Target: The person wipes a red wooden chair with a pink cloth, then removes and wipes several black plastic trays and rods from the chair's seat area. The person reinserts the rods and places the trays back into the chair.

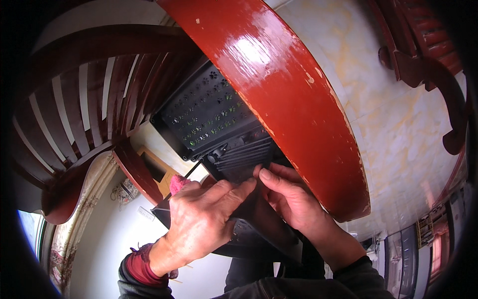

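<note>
My left hand [203,215] holds a pink cloth [178,184] against its palm side, and its outstretched fingers rest on a black panel [244,175]. Close by on the right, my right hand [289,194] has its thumb and index fingertip near each other at the panel's edge; whether something thin lies between them cannot be told. Beyond both hands is a black plastic rack or shelf [209,108] with paw-shaped cutouts. More black plastic, with a corner and smooth side [276,231], shows below the hands.
A red painted wooden board [287,101] with chipped edges curves past my right hand. A dark red slatted wooden bench [93,101] stands at the left, near a patterned curtain [76,209] and a power strip [145,213]. More carved wooden furniture [418,67] is at the upper right on marbled floor tiles [392,123].
</note>
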`<state>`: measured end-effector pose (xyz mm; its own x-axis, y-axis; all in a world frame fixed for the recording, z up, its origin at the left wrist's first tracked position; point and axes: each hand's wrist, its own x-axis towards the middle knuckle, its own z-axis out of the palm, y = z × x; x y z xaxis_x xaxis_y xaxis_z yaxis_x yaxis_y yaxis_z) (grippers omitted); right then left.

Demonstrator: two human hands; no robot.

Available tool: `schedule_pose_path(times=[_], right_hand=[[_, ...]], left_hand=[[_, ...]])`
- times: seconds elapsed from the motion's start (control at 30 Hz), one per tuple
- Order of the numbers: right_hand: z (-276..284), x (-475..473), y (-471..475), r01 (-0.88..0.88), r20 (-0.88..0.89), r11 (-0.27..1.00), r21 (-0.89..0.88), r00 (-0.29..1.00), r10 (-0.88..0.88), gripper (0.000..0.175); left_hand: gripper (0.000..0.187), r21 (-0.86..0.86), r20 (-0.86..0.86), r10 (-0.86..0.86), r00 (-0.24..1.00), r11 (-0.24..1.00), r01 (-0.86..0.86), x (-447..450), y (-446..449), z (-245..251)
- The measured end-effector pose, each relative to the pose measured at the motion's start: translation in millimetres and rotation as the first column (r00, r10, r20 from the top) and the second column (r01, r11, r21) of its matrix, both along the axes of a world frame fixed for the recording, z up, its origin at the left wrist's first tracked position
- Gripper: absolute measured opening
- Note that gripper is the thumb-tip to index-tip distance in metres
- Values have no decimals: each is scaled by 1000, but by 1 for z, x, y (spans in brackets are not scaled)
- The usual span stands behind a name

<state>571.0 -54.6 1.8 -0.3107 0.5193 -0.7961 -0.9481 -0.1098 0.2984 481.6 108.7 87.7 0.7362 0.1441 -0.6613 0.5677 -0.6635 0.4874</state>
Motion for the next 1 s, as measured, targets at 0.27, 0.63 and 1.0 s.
schedule_pose_path(times=[0.27,0.63,1.0], right_hand=[[-3,-1,-6,86,-19,978,192,996,-84,19],[-9,-8,-12,39,12,977,211,999,-43,20],[-9,-9,-5,34,25,979,200,999,-40,22]], left_hand=[[74,63,-84,-37,996,997,42,3,-7,4],[70,56,-69,-35,997,998,38,1,-5,2],[69,158,-61,-67,996,985,76,6,-12,3]])
